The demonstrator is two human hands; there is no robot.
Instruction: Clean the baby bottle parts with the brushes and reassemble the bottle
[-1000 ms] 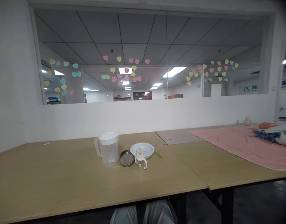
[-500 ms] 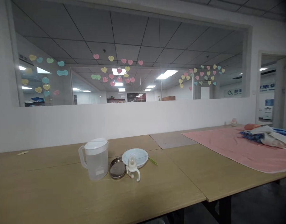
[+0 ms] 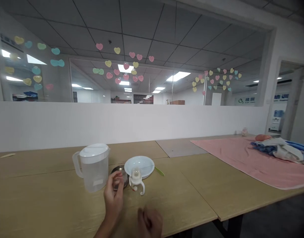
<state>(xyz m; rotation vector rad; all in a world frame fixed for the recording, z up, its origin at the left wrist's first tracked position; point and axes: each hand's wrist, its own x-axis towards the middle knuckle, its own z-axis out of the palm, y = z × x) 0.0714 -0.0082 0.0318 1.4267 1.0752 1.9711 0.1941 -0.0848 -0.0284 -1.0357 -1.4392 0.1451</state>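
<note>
Our left hand point(image 3: 114, 193) reaches in on the near left side of the bowl point(image 3: 140, 162), its fingers bent and its thumb raised toward them, so that the hand is half curled. We cannot tell whether thumb and fingertips meet. It stands in front of the metal dish point(image 3: 124, 182) and hides part of it; whether it touches the dish we cannot tell either. Our right hand point(image 3: 151, 222) is lower down, on our side of the bowl and well apart from it, curled in toward itself and blurred, so we cannot say how tightly it is shut.

The shallow metal dish sits just left of the bowl and a little nearer to us. The small bottle point(image 3: 136, 178), with a clear cap and white curved handles, stands upright right in front of the bowl, covering part of its near rim from where we look. Farther left of the bowl, past the dish, we have the lidded translucent pitcher point(image 3: 94, 170), its handle facing away from the bowl. A slim green utensil point(image 3: 159, 171) lies on the bench point(image 3: 184, 201) just right of the bowl. Well to the bowl's right, the pink cloth point(image 3: 228, 157) is spread out, bearing a heap of clothes point(image 3: 278, 147).
</note>
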